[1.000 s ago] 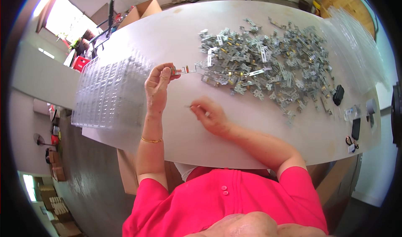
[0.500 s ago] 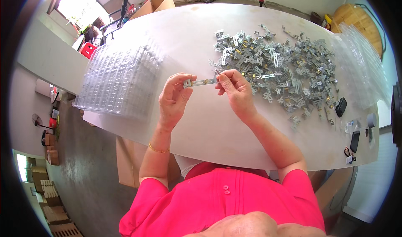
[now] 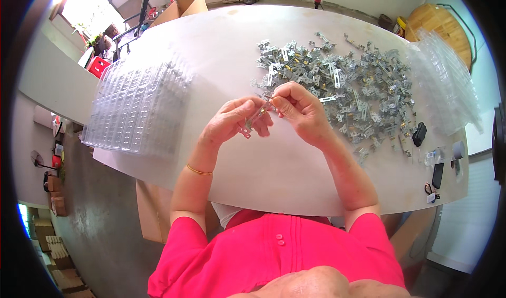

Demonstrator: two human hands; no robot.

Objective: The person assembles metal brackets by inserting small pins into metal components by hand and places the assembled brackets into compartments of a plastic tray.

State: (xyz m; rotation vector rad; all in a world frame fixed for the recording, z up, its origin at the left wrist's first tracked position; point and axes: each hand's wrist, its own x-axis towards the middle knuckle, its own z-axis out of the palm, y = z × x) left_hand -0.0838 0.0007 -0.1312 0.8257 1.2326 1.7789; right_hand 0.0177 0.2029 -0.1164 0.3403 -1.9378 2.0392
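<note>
Between my hands, above the middle of the table, is a slotted metal bracket [image 3: 256, 118], tilted with its lower end toward me. My left hand [image 3: 232, 120] cradles it, with the fingers curled behind and the thumb along its upper side. The thumb and forefinger of my right hand [image 3: 299, 111] pinch its upper right end, where a small dark pin-like bit shows; its exact kind is too small to tell. Just beyond my right hand spreads a heap of similar metal brackets [image 3: 342, 87], some with brass-coloured parts.
Clear plastic trays [image 3: 132, 105] are stacked on the left of the white table [image 3: 226, 177]. More clear plastic trays [image 3: 448, 82] lie at the right edge. Near them are a black oval object [image 3: 419, 134], a dark phone-like slab [image 3: 437, 176] and a roll of tape [image 3: 458, 150].
The bracket has turned from nearly level to steeply tilted. My left hand has moved right and lower, from pinching its end to cradling it; the view has shifted slightly.
</note>
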